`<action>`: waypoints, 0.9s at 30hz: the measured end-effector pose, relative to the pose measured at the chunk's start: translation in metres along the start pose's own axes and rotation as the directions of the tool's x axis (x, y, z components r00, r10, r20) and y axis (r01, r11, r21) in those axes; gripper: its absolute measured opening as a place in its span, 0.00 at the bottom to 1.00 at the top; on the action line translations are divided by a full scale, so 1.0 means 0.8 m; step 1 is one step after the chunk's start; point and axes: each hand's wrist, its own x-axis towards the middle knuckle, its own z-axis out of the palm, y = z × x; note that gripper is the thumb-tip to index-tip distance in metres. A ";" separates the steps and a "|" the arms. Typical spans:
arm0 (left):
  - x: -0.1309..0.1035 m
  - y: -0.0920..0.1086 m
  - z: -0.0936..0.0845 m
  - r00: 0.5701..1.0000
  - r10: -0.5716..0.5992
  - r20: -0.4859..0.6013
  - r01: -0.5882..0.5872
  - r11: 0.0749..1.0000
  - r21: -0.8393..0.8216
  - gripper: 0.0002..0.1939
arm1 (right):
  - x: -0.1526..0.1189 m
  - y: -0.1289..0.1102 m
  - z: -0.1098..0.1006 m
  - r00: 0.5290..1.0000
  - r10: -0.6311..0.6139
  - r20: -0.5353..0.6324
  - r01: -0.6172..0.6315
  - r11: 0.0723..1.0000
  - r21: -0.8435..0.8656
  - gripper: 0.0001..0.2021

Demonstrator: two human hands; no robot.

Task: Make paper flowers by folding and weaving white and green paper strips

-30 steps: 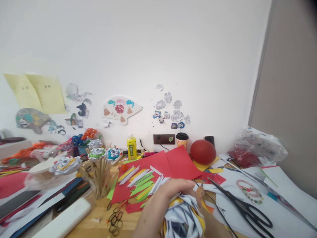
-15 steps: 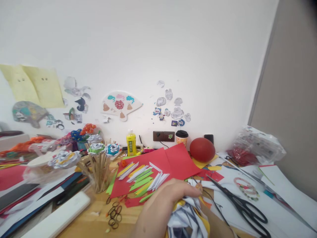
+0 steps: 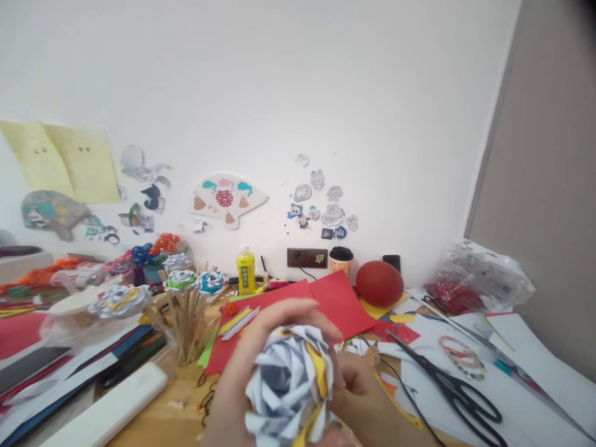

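A paper flower (image 3: 284, 379), folded from white-grey strips with some yellow ones, faces me close up at the bottom middle. Curved over its left side and top, my left hand (image 3: 237, 379) grips it with wrapped fingers. My right hand (image 3: 367, 397) is closed against the flower's lower right side, its fingertips partly hidden by the petals. A yellow strip (image 3: 395, 403) shows just beyond the right hand. Behind the hands lie red paper sheets (image 3: 335, 304), with a few folded white and yellow strips (image 3: 239, 321) on them.
Black scissors (image 3: 447, 385) lie on white paper at the right. To the left stand a cup of wooden sticks (image 3: 186, 329) and a long white object (image 3: 112, 403). A yellow bottle (image 3: 246, 270), lidded cup (image 3: 341, 259) and red balloon (image 3: 379, 284) line the wall.
The flower and both hands have moved left and up, and the flower's face has turned toward me. My left hand now covers the green and white strips on the red paper.
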 end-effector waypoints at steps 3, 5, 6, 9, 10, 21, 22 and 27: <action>0.018 -0.014 -0.016 0.999 0.039 -0.002 -0.039 0.995 -0.094 0.48 | 0.022 -0.005 -0.007 0.998 0.040 -0.042 -0.038 0.998 0.056 0.26; 0.030 -0.025 -0.022 0.998 -0.024 -0.052 0.019 0.995 -0.101 0.47 | 0.023 -0.005 -0.007 0.991 0.064 -0.114 -0.059 0.997 0.046 0.27; 0.035 -0.029 -0.024 0.994 -0.064 -0.089 0.054 0.992 -0.110 0.45 | 0.022 -0.004 -0.007 0.988 0.080 -0.133 -0.075 0.996 0.044 0.26; 0.044 -0.036 -0.023 0.979 -0.110 -0.174 0.084 0.985 -0.150 0.35 | 0.020 -0.005 -0.006 0.978 0.122 -0.167 -0.115 0.992 0.051 0.27; 0.045 -0.037 -0.022 0.977 -0.105 -0.187 0.075 0.985 -0.157 0.32 | 0.019 -0.006 -0.006 0.975 0.125 -0.185 -0.120 0.992 0.039 0.27; 0.042 -0.041 -0.023 0.989 -0.121 -0.084 0.110 0.986 -0.126 0.28 | 0.027 0.011 -0.013 0.994 0.057 -0.093 -0.045 0.991 0.124 0.24; 0.041 -0.041 -0.021 0.991 -0.123 -0.053 0.117 0.988 -0.103 0.29 | 0.030 0.017 -0.015 0.994 0.048 -0.093 -0.035 0.990 0.140 0.23; 0.032 -0.043 -0.017 0.991 -0.129 0.024 0.126 0.989 0.080 0.21 | 0.039 0.039 -0.024 0.990 0.011 -0.142 0.004 0.994 0.108 0.22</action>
